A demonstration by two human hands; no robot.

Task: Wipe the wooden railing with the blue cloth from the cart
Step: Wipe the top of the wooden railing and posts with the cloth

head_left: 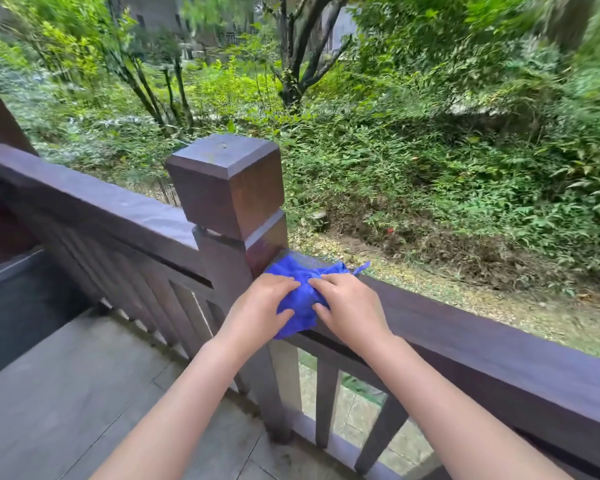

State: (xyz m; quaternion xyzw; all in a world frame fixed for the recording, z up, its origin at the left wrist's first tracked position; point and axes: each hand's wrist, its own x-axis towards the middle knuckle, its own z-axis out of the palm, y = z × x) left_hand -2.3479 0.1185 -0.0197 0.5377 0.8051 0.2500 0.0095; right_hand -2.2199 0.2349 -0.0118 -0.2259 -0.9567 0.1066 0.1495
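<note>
A bunched blue cloth [300, 299] lies on the top of the dark wooden railing [482, 344], right beside the square corner post [227, 183]. My left hand [260, 303] presses on the cloth's left side, fingers curled over it. My right hand [350, 306] holds the cloth's right side, with fingertips dug into the fabric. A small corner of the cloth sticks out past my right hand toward the garden. The cart is not in view.
A second rail section [94, 206] runs from the post to the left, with vertical slats below. Grey floor tiles [66, 393] lie under my arms. Beyond the railing are a dirt slope, dense green plants and trees [298, 64].
</note>
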